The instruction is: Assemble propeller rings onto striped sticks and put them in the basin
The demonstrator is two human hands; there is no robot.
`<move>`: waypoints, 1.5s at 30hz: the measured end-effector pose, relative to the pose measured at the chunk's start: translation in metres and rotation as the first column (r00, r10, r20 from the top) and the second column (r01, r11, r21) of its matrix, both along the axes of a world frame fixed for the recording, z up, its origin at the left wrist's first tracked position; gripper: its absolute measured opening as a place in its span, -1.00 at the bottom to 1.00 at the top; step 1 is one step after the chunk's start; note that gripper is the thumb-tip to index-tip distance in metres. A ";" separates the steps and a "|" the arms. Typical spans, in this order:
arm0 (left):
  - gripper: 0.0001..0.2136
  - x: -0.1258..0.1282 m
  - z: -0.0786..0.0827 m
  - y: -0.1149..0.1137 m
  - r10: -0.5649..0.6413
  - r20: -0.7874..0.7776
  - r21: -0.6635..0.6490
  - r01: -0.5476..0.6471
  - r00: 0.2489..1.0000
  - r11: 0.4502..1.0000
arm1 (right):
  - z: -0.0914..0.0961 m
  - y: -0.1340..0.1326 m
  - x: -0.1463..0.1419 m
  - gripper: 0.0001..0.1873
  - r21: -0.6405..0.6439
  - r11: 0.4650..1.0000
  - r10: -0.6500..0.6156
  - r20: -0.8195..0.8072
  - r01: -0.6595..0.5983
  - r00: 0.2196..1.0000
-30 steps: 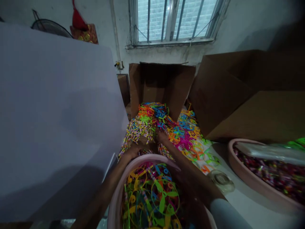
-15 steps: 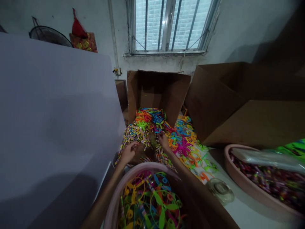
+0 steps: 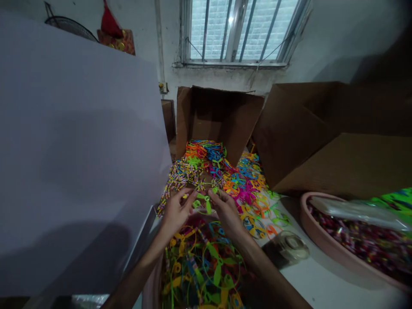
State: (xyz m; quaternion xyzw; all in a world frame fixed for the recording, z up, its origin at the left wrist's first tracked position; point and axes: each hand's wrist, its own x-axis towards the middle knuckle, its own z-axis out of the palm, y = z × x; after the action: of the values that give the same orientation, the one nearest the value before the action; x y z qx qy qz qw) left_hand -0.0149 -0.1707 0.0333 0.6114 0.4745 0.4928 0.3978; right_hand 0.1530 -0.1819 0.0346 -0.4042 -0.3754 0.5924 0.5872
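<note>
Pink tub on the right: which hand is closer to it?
Right. The right hand is to the left of the pink tub in the view, not touching it. The left hand is farther away, on the other side of the right hand.

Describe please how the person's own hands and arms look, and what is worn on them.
The left hand and the right hand are bare, with no gloves, and no ring or watch shows. The left forearm and the right forearm are slim and bare, with no sleeve in view.
</note>
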 end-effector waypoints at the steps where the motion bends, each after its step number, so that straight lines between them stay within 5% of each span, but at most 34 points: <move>1: -0.59 -0.004 0.007 -0.007 -0.010 0.022 0.002 0.010 1.000 1.000 | 0.003 -0.006 0.003 -0.65 -0.008 1.000 0.009 -0.005 -0.009 1.000; 4: -0.64 -0.017 0.026 -0.023 -0.060 0.037 0.021 0.059 0.998 0.998 | 0.011 -0.024 0.012 -0.66 -0.040 0.998 0.055 -0.016 -0.055 0.998; 8: -0.80 -0.022 0.038 -0.035 -0.132 -0.128 0.162 0.152 0.983 0.975 | 0.022 -0.046 0.020 -0.66 -0.061 0.993 0.107 0.080 -0.102 0.991; 14: -0.77 -0.009 0.039 -0.056 -0.341 0.089 -0.056 0.347 0.936 0.936 | 0.041 -0.069 0.031 -0.76 0.044 0.959 0.239 0.410 -0.281 0.880; 19: -0.78 -0.005 0.047 -0.067 -0.393 0.027 -0.083 0.393 0.919 0.916 | 0.049 -0.076 0.040 -0.84 0.099 0.903 0.326 0.478 -0.418 0.816; 28: -0.76 -0.018 0.059 -0.060 -0.600 -0.196 -0.214 0.563 0.776 0.798 | 0.048 -0.082 0.043 -0.79 0.065 0.849 0.375 0.626 -0.525 0.684; 37: -0.73 -0.020 0.065 -0.051 -0.645 -0.427 -0.189 0.634 0.634 0.749 | 0.046 -0.088 0.040 -0.82 0.035 0.829 0.389 0.681 -0.558 0.621; 45: -0.76 -0.021 0.062 -0.056 -0.635 -0.488 -0.173 0.647 0.598 0.742 | 0.032 -0.092 0.035 -0.77 0.090 0.847 0.268 0.779 -0.524 0.568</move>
State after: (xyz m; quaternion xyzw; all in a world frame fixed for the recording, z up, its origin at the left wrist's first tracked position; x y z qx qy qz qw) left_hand -0.0360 -0.2270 0.0958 0.8535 0.3062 0.1390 0.3981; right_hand 0.1876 -0.2740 0.0666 -0.4147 -0.7504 0.4263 0.2884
